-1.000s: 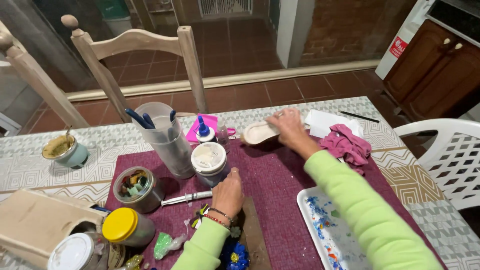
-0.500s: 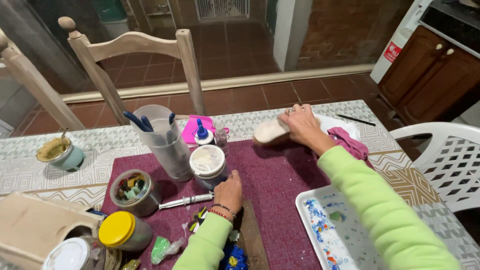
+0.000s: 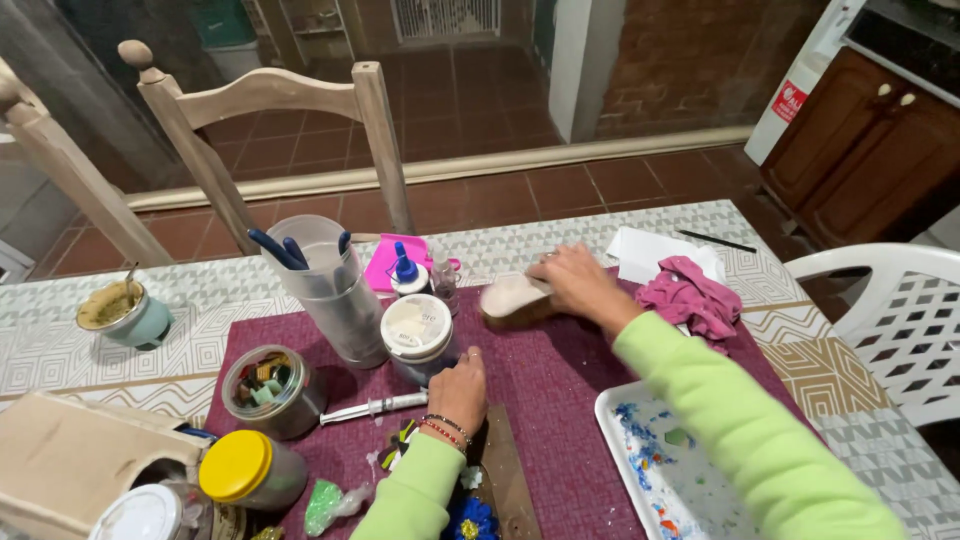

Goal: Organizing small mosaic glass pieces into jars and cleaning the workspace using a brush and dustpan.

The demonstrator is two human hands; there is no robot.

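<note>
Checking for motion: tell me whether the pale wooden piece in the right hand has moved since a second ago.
Yes. The pale wooden piece has come down and left, away from the pink cloth, toward the white-lidded jar.

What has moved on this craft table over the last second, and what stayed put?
The right hand kept its grip on the pale flat piece, drew it back from the far side and lowered it onto the maroon mat. The left hand stayed resting by the syringe; the jars and pink cloth did not move.

Soft, even overhead light; faint shadows on the worktop [image 3: 560, 380]; dim background; slight wide-angle bending at edges; right hand [image 3: 575, 285] slightly motion-blurred.
</note>
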